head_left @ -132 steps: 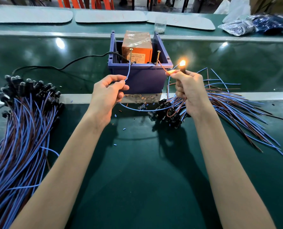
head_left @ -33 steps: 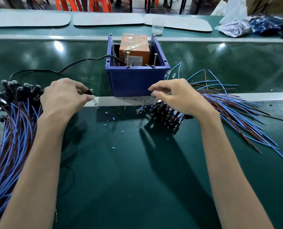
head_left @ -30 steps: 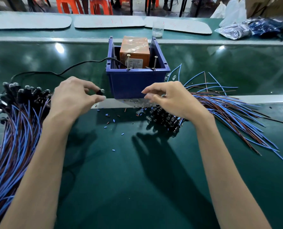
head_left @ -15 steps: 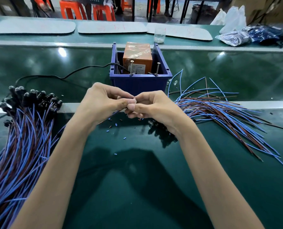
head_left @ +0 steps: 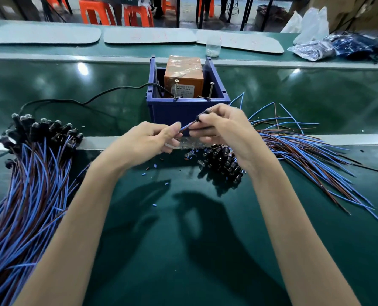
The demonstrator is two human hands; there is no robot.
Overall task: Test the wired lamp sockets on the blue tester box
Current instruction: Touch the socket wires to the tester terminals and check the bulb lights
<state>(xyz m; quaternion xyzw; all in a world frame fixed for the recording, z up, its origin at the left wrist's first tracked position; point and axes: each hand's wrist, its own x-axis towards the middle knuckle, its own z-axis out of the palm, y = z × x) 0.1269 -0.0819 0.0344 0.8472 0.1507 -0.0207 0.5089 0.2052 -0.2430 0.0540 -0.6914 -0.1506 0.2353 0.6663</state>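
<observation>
The blue tester box (head_left: pixel 174 110) stands at the middle of the green bench, with an orange block (head_left: pixel 183 74) inside and two upright screws on its front rim. Just in front of it my right hand (head_left: pixel 225 131) pinches a black lamp socket (head_left: pixel 202 117). My left hand (head_left: pixel 148 140) pinches that socket's blue and brown wires (head_left: pixel 186 128), stretched between both hands. A pile of sockets with wires (head_left: pixel 225 161) lies under my right hand, its wires (head_left: pixel 316 160) fanning right. A large bundle of wired sockets (head_left: pixel 29 168) lies at the left.
A black power cable (head_left: pixel 91 100) runs from the box to the left. Small wire offcuts (head_left: pixel 155 166) litter the mat in front of the box. A clear jar (head_left: pixel 213 47), grey mats and plastic bags (head_left: pixel 311 49) lie on the far bench; orange stools stand behind.
My hands left the two piles and met in front of the box. They now hold one socket and its wires between them, slightly apart and higher than half a second ago.
</observation>
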